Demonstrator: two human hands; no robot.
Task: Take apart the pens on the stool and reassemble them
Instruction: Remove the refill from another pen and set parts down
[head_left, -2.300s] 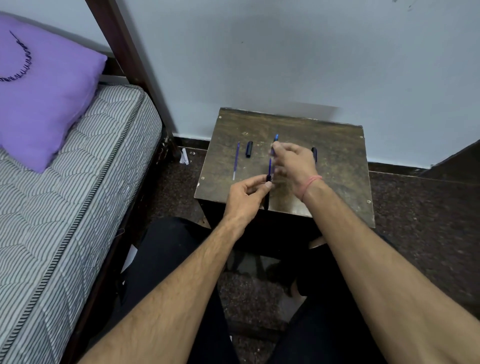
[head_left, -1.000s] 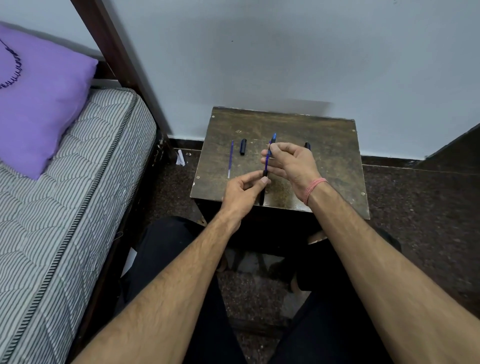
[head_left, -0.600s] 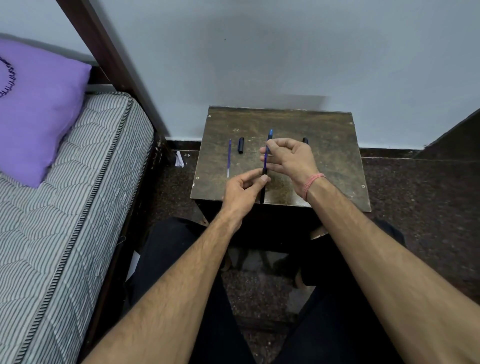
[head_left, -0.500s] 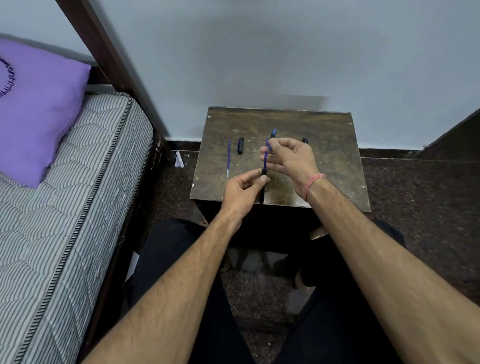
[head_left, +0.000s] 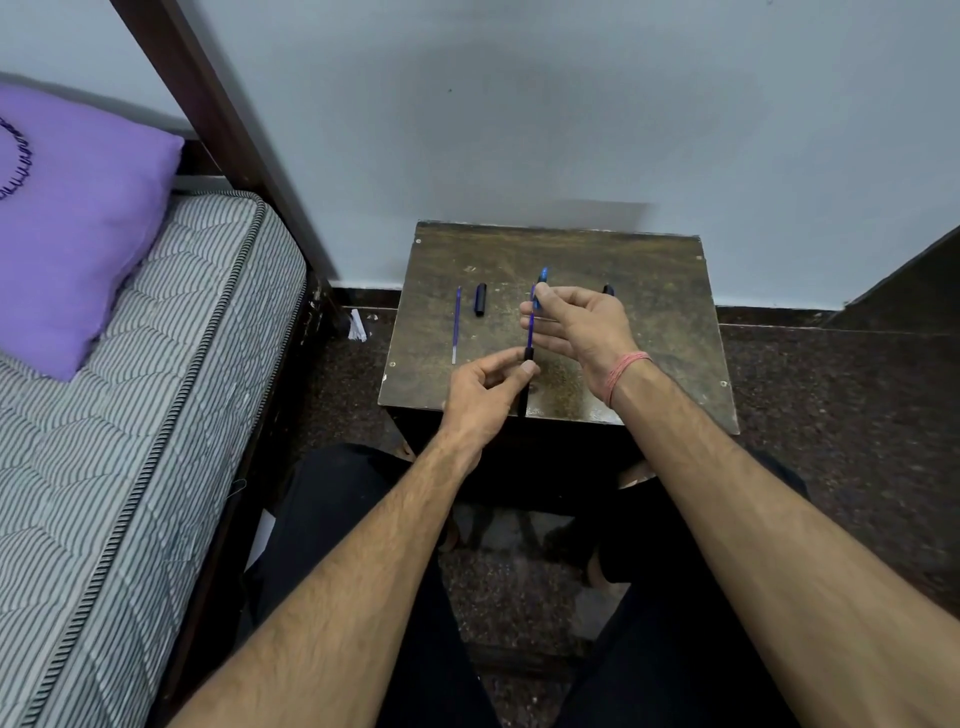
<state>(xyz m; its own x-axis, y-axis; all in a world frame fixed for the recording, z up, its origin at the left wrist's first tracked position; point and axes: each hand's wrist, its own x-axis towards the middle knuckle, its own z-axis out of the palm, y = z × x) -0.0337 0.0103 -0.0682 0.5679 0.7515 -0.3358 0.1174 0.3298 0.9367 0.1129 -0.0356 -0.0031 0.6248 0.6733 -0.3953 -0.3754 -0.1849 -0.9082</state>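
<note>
1. Head view is showing the bed (head_left: 130, 415) lying along my left, its striped mattress carrying a purple pillow (head_left: 78, 223).
2. I am sitting before the wooden stool (head_left: 649, 322), which is standing against the wall.
3. I am pinching a black pen barrel (head_left: 524, 387) with my left hand (head_left: 483, 395), thumb and forefinger closing near its upper end, above the stool's near edge.
4. I am gripping a blue refill (head_left: 531, 332) in my right hand (head_left: 576, 322), fingers curling round it; its lower end is meeting the barrel's mouth.
5. Another refill (head_left: 456, 325) is lying on the stool's left part, with a black cap (head_left: 480, 299) just beside it.
</note>
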